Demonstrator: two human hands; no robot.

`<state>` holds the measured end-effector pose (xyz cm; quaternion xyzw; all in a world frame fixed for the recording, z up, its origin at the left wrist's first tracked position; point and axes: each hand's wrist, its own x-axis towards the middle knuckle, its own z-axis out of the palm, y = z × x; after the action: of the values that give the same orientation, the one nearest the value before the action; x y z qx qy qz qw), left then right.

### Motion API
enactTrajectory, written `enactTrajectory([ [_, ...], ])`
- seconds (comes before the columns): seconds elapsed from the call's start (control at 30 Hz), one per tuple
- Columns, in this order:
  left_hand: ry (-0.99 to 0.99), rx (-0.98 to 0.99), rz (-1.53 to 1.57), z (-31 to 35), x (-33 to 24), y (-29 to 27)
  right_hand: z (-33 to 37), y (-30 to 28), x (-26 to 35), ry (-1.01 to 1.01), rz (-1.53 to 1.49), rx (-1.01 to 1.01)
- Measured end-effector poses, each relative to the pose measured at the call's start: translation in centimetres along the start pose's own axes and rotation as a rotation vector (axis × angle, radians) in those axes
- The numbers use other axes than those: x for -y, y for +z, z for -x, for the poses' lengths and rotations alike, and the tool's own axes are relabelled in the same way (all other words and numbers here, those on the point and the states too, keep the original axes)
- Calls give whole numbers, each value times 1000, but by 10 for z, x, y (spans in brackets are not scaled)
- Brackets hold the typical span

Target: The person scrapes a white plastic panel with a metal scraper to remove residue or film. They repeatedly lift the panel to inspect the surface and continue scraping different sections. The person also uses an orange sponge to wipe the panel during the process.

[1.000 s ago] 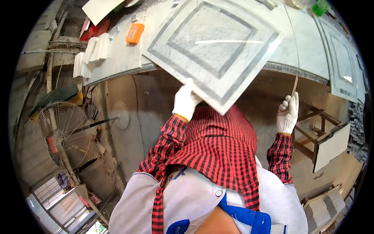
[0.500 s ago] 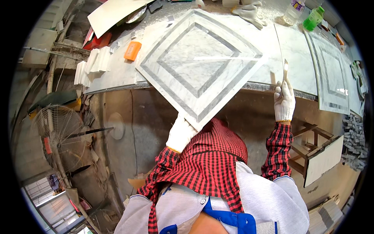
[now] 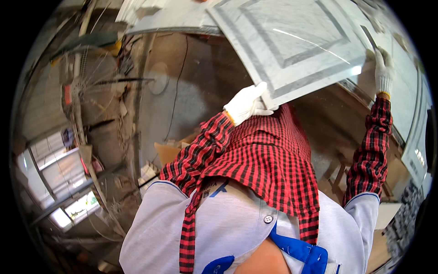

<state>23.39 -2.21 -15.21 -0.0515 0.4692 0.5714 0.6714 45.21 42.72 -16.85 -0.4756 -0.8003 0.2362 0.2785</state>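
A square white marble panel (image 3: 303, 34) with two grey inlaid borders lies on the bench, its near corner jutting past the front edge toward me. My left hand (image 3: 245, 104), in a white knit glove, grips that corner, thumb on top and fingers at its edge. Beyond the panel's right side, my right hand (image 3: 384, 73), gloved too, is closed round a thin, flat metal scraper blade (image 3: 368, 37) pointing away and up to the left. The blade's tip is close to the panel's right corner; whether it touches I cannot tell.
The pale stone bench (image 3: 180, 17) runs along the far side. Another bordered marble panel (image 3: 415, 146) overhangs at far right, near stacked grey pieces (image 3: 401, 223). A caged fan (image 3: 82, 86) stands left. A wooden stool (image 3: 337, 176) is below the bench.
My view has swung down and left, so bottles and orange box have left the picture. The panel has turned. My left hand still grips its corner; the right blade now tilts left.
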Motion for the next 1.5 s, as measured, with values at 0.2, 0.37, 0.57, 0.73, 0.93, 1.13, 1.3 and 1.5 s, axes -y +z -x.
enactTrajectory([
  [0.2,54,-77,-50,5,2,8,4,20,27,-44,65,70],
  [0.37,36,-30,-93,0,4,-5,15,11,15,-25,238,27],
  [0.57,-41,-44,-288,32,5,-43,135,-15,55,66,81,-138],
  [0.73,194,-208,-701,51,5,-42,205,-39,80,194,-47,-199],
  [0.93,194,-177,-906,16,-50,-60,253,-47,103,448,-269,-269],
  [1.13,91,-174,-856,-32,-136,-53,302,-38,127,566,-405,-239],
  [1.3,45,-167,-337,-42,-121,-107,282,-61,129,638,-484,-203],
  [1.5,92,12,287,0,-34,-113,203,-78,84,463,-470,-203],
])
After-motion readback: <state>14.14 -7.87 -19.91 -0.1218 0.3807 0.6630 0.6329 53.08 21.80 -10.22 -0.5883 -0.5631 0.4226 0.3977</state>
